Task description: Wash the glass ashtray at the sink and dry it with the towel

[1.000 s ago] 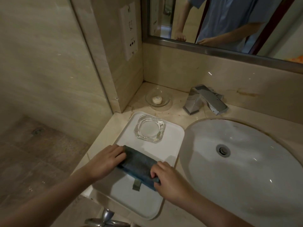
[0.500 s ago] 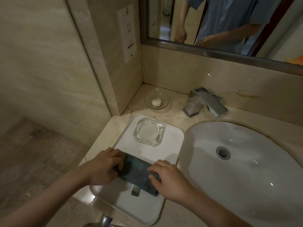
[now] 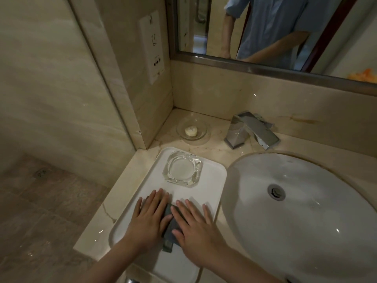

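The clear glass ashtray (image 3: 182,169) stands upright at the far end of a white tray (image 3: 212,180), left of the white sink basin (image 3: 318,221). At the tray's near end lies a folded dark blue-grey towel (image 3: 169,227), mostly hidden under my hands. My left hand (image 3: 150,219) lies flat on its left part, fingers spread. My right hand (image 3: 193,227) lies flat on its right part, fingers spread. Both hands are a short way in front of the ashtray and apart from it.
A chrome faucet (image 3: 250,130) stands behind the basin. A glass soap dish (image 3: 192,130) with a small round soap sits in the counter's back corner. A wall socket plate (image 3: 152,48) and a mirror (image 3: 285,27) are above. The counter's left edge drops to a tiled floor (image 3: 40,211).
My hands went from gripping the towel's ends to lying flat on top of it with fingers spread. The view has shifted slightly; the ashtray has not moved.
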A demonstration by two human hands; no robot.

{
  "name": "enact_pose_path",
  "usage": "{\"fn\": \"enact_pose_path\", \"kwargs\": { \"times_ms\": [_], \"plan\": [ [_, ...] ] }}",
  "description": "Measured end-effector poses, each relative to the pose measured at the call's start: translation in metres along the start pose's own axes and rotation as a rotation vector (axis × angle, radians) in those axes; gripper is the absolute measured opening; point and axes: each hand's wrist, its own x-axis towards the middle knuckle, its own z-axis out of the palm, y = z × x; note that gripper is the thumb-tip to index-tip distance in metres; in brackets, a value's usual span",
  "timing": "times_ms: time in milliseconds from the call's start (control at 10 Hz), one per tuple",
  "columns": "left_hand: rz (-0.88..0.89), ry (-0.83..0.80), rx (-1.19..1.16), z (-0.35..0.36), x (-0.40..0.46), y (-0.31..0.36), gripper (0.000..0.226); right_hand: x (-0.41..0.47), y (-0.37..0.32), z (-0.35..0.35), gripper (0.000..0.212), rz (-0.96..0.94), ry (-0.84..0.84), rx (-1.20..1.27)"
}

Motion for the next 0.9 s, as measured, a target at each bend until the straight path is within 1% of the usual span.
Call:
{"fn": "enact_pose_path", "kwargs": {
  "times_ms": [100,200,300,400,500,600,700,800,900],
  "plan": [
    [0.027,0.027,-0.028,0.006,0.002,-0.003,0.055,0.003,0.001,0.008,0.06,-0.043,0.025,-0.026],
    [-0.052,-0.125,0.033,0.0,0.006,-0.001,0.067,0.002,0.011,0.0,0.059,-0.036,0.012,-0.028],
    [-0.081,-0.169,-0.05,-0.012,0.012,0.001,0.126,-0.005,0.034,-0.028,0.085,-0.07,0.09,0.078],
    [-0.141,-0.213,-0.128,-0.028,0.017,0.007,0.103,-0.027,0.072,-0.062,0.066,0.067,0.112,0.36],
    [-0.131,-0.168,-0.134,-0.034,0.021,0.01,0.057,-0.055,0.109,-0.088,0.049,0.259,0.265,0.682],
    [-0.1,-0.158,-0.151,-0.031,0.026,0.014,0.053,-0.08,0.14,-0.089,0.036,0.365,0.345,0.911],
    [-0.036,-0.115,-0.097,-0.026,0.027,0.026,0.05,-0.103,0.161,-0.081,0.02,0.384,0.377,0.989],
    [-0.05,-0.085,-0.097,-0.023,0.027,0.036,0.045,-0.127,0.18,-0.073,0.021,0.44,0.412,1.101],
    [-0.064,-0.104,-0.081,-0.024,0.03,0.037,0.044,-0.149,0.196,-0.076,0.016,0.512,0.573,1.184]
  ]
}}
